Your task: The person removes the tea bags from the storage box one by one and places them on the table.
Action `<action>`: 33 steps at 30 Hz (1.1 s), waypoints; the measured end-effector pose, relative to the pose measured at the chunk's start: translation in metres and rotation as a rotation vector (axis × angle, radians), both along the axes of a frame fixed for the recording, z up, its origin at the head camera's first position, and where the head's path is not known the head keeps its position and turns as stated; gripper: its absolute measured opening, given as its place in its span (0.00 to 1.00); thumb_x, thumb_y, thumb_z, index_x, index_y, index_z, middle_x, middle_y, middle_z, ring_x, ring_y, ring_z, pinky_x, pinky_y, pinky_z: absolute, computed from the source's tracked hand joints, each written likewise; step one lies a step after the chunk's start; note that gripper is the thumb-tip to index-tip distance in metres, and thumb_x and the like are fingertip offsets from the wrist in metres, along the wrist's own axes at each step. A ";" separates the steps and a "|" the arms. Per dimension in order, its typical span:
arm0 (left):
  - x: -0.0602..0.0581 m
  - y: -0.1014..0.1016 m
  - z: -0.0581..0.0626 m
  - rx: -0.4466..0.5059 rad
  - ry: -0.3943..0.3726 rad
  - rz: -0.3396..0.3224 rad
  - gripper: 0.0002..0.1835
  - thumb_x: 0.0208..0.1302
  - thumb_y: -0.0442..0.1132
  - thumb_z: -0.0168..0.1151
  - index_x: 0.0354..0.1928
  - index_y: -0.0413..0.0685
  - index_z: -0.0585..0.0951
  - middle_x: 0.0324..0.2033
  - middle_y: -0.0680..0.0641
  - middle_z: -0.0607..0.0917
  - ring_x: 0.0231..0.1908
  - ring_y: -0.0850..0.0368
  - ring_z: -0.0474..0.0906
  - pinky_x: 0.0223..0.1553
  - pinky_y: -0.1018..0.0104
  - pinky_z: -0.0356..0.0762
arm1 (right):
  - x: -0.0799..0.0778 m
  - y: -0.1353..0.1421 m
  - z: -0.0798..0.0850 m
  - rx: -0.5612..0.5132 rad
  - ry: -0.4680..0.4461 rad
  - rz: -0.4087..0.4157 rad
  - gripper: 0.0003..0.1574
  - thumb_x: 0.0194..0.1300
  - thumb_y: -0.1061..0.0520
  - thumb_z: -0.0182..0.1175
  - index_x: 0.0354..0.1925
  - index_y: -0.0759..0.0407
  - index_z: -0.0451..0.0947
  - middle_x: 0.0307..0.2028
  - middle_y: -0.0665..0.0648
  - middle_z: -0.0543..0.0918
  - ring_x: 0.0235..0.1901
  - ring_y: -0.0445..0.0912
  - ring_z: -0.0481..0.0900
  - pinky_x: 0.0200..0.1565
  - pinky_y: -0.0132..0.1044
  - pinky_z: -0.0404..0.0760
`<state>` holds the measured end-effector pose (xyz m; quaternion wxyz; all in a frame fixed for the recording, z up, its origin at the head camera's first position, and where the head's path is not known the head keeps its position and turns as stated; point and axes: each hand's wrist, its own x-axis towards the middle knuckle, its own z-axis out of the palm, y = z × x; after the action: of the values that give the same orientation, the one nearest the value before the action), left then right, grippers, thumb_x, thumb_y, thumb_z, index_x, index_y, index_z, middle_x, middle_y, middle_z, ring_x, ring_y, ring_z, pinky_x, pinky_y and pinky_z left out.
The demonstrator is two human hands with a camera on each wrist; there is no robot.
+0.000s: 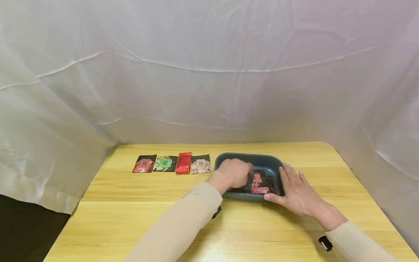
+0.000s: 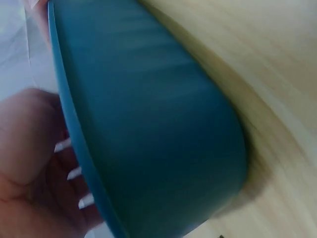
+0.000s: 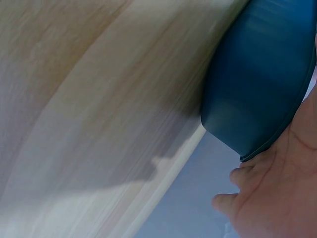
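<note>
A dark blue tub (image 1: 273, 162) with rounded corners sits on the table with several small packets (image 1: 257, 179) inside, dark with pink-red labels. My left hand (image 1: 233, 173) reaches down into the tub's left half, fingers bent. In the left wrist view, the tub wall (image 2: 148, 114) partly covers the left hand (image 2: 29, 163), and whether it grips a packet is hidden. Against the tub's right end rests my right hand (image 1: 296, 191), fingers extended along the rim and thumb at the near corner. The right wrist view shows that palm (image 3: 282, 198) against the rim.
Left of the tub, a row of flat packets lies on the wooden table (image 1: 131, 218): a black-and-red one (image 1: 144, 163), a green-labelled one (image 1: 165, 163), a red one (image 1: 183, 162) and a black-and-white one (image 1: 201, 164). White cloth (image 1: 209, 91) hangs behind and at both sides.
</note>
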<state>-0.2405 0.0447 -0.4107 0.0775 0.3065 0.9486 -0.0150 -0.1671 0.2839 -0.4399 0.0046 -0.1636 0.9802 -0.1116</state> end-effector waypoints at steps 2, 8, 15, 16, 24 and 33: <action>0.003 0.001 0.001 -0.017 0.034 0.098 0.22 0.77 0.51 0.58 0.68 0.61 0.79 0.58 0.54 0.85 0.56 0.54 0.81 0.54 0.57 0.84 | 0.000 0.000 0.000 -0.001 -0.005 -0.002 0.77 0.65 0.19 0.59 0.79 0.79 0.47 0.80 0.79 0.48 0.79 0.74 0.50 0.75 0.75 0.51; 0.014 0.011 0.002 -0.155 -0.042 0.361 0.36 0.74 0.72 0.51 0.67 0.54 0.81 0.57 0.47 0.83 0.54 0.49 0.80 0.50 0.56 0.85 | 0.000 -0.001 0.000 -0.001 -0.007 -0.005 0.77 0.65 0.19 0.59 0.79 0.79 0.47 0.80 0.79 0.48 0.79 0.74 0.50 0.75 0.75 0.51; 0.018 0.020 -0.004 -0.240 -0.075 0.336 0.46 0.63 0.84 0.47 0.68 0.61 0.82 0.63 0.48 0.82 0.58 0.49 0.79 0.54 0.54 0.83 | 0.000 -0.001 0.000 -0.010 -0.015 -0.006 0.77 0.66 0.20 0.59 0.79 0.79 0.47 0.80 0.78 0.48 0.79 0.74 0.50 0.74 0.76 0.51; 0.018 0.020 -0.005 -0.240 -0.064 0.314 0.47 0.63 0.84 0.48 0.70 0.60 0.80 0.63 0.48 0.82 0.59 0.49 0.79 0.56 0.53 0.83 | 0.000 -0.001 0.000 -0.010 -0.014 -0.006 0.77 0.66 0.20 0.59 0.79 0.79 0.47 0.80 0.78 0.48 0.79 0.74 0.50 0.74 0.76 0.51; 0.020 0.013 -0.006 -0.079 -0.105 0.173 0.45 0.67 0.68 0.66 0.80 0.61 0.65 0.74 0.53 0.73 0.73 0.49 0.69 0.72 0.48 0.72 | 0.000 -0.002 0.000 0.001 -0.008 -0.012 0.77 0.65 0.19 0.59 0.79 0.80 0.48 0.80 0.78 0.49 0.78 0.74 0.52 0.74 0.76 0.51; 0.014 0.009 -0.008 -0.083 -0.051 0.198 0.50 0.61 0.74 0.67 0.74 0.47 0.70 0.65 0.47 0.80 0.64 0.49 0.75 0.63 0.53 0.80 | 0.001 -0.003 0.002 0.001 -0.022 -0.019 0.78 0.65 0.18 0.59 0.79 0.80 0.48 0.80 0.79 0.49 0.78 0.74 0.52 0.74 0.76 0.51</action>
<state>-0.2261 0.0537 -0.4187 0.1151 0.2079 0.9706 -0.0389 -0.1665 0.2808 -0.4374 0.0145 -0.1530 0.9816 -0.1132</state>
